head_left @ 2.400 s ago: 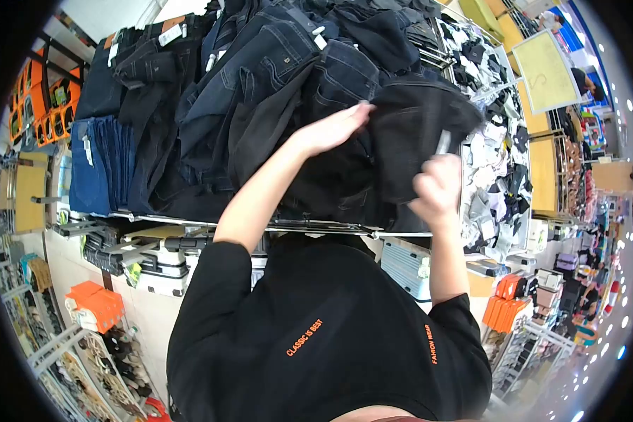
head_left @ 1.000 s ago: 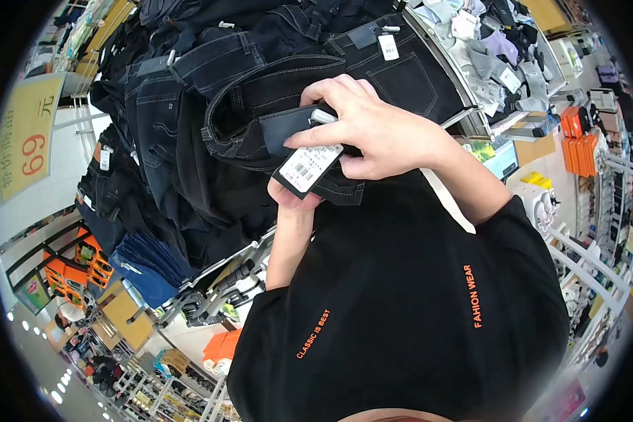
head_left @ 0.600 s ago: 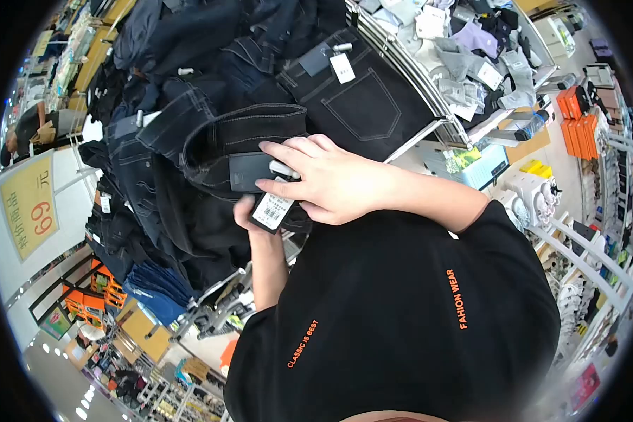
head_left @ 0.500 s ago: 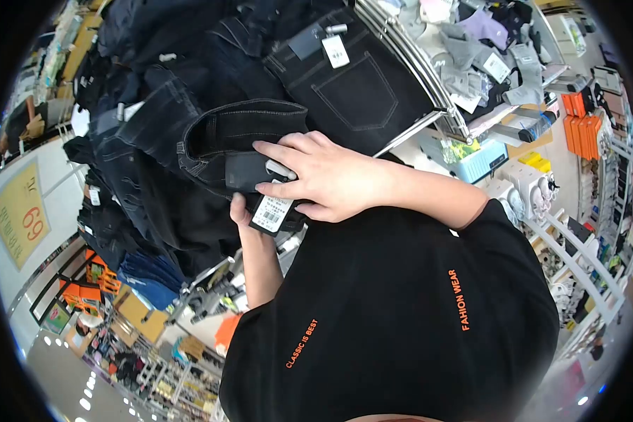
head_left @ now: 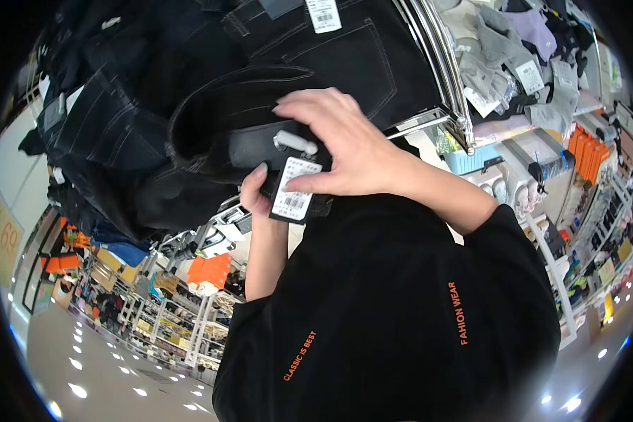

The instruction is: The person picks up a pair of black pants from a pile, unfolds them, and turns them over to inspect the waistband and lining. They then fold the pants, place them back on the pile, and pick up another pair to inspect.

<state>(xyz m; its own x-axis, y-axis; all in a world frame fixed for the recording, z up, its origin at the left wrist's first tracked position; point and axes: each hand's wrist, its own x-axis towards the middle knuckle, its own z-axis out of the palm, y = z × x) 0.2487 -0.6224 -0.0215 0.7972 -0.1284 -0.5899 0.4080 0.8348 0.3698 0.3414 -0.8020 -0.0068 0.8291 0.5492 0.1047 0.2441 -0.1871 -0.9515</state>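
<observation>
Black jeans (head_left: pixel 211 144) with pale stitching lie in front of me, waistband opening showing. My left hand (head_left: pixel 257 193) grips the waistband's near edge; its thumb shows on top and the other fingers are hidden under the fabric. A grey security tag (head_left: pixel 295 143) sits beside the dark waist patch (head_left: pixel 252 145). From the waistband hangs a white price tag (head_left: pixel 294 200) with a barcode. My right hand (head_left: pixel 344 144) arches over these, fingers apart from the thumb. Its thumb lies across the price tag, while the fingertips hover near the waistband.
More dark jeans (head_left: pixel 316 67) are piled around and behind. A chrome rack rail (head_left: pixel 439 70) borders the pile at right. Beyond it lie grey socks (head_left: pixel 499 42) and a lilac garment (head_left: pixel 531 32). Orange packages (head_left: pixel 587 155) hang farther right. A yellow price sign (head_left: pixel 7 239) stands at left.
My right hand has lifted its fingers off the waist patch and shifted right, its thumb now over the price tag. My left hand still grips the waistband. The view has moved closer.
</observation>
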